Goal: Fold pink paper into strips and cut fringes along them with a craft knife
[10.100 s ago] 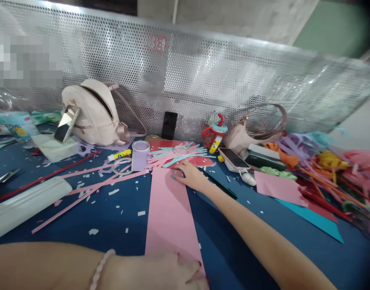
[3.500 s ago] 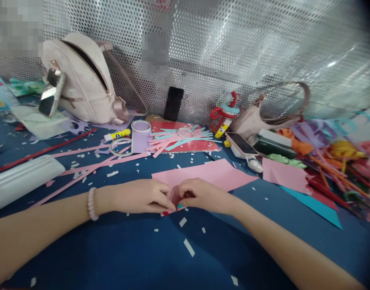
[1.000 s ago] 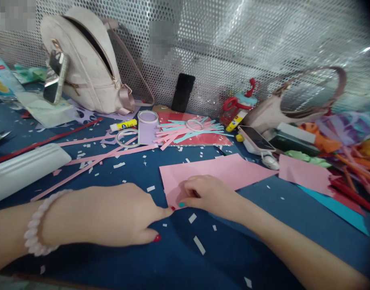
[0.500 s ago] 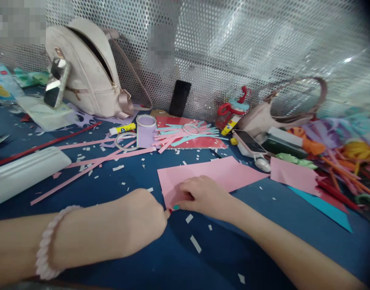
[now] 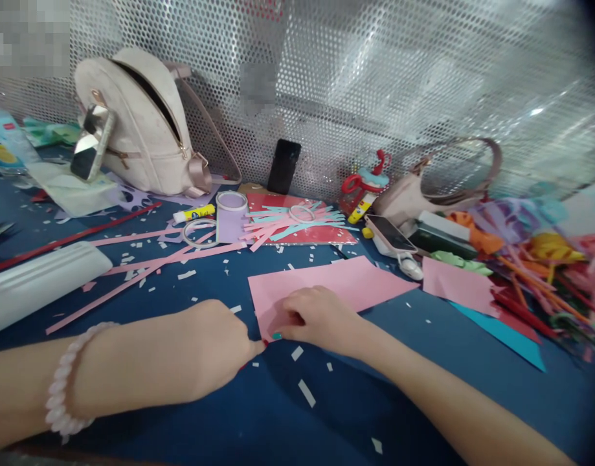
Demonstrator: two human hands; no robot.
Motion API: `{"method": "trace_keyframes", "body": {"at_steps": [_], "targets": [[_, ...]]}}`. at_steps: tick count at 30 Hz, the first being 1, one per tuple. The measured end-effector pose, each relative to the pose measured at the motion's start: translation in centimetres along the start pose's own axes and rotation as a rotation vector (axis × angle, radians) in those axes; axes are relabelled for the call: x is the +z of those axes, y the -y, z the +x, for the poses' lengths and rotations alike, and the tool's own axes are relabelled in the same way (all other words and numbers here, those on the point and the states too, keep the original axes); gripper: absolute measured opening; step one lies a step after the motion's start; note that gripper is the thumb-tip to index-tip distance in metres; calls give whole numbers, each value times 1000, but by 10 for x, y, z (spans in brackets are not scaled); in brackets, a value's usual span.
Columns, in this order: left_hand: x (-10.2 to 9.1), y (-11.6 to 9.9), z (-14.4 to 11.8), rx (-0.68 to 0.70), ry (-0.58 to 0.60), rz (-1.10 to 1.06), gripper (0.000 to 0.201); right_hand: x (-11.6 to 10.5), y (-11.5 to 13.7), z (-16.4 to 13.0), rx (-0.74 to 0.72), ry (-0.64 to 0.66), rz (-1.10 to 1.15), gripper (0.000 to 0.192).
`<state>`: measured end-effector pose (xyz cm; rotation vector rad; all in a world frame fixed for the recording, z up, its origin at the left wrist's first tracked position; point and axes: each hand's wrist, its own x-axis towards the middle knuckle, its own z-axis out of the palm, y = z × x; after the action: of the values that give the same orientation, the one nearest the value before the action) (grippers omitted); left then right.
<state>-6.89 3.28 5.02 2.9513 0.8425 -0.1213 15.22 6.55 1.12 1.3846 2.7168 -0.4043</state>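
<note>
A sheet of pink paper point(image 5: 346, 278) lies on the blue table, its right end tapering to a point. My right hand point(image 5: 321, 320) rests over its near left part, fingers curled, thumb with a teal nail at the near edge. At the same corner, a red-nailed fingertip of my left hand point(image 5: 204, 346) meets the paper; its other fingers are folded under and mostly hidden. Around my left wrist is a pale pink bead bracelet point(image 5: 59, 388). Small white paper scraps point(image 5: 307, 393) are scattered close to both hands.
Pink strips point(image 5: 146, 268) and a white rounded object point(image 5: 44, 281) lie left. Behind are a tape roll point(image 5: 200, 233), glue stick point(image 5: 194, 213), backpack point(image 5: 136, 129) and upright phone point(image 5: 284, 166). A pink phone point(image 5: 389, 234), handbag point(image 5: 408, 188) and coloured paper pile point(image 5: 535, 272) sit right.
The view has shifted slightly. My left hand has drawn back a little from the paper's corner, with more of the finger showing. My right hand keeps its place on the paper.
</note>
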Motion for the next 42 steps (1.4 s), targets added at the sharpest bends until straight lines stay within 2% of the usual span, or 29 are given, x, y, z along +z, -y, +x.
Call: {"method": "trace_keyframes", "body": {"at_steps": [2,7,12,17,20,26,30,36,42], "targets": [[9,5,3,108,52,9,17,1,1,1,-5,-11,2,30],[24,17,9,194,-6,1,14,-7,4,9,-12,94,4,32],[16,16,11,169,55,-4,17,-19,7,17,-49,195,-61,34],[10,13,13,160,120,14,26,-23,2,12,29,226,-120,34],[12,13,12,158,113,28,26,-25,-5,7,56,235,-144,34],[19,16,11,170,23,-14,29,-28,-23,-5,119,259,-193,40],[22,18,11,195,24,-15,32,-27,-38,-15,175,238,-188,34],[23,20,12,210,15,-51,28,-32,-57,-24,326,302,-229,33],[20,18,11,189,68,-52,22,-37,-79,-35,377,295,-179,32]]}}
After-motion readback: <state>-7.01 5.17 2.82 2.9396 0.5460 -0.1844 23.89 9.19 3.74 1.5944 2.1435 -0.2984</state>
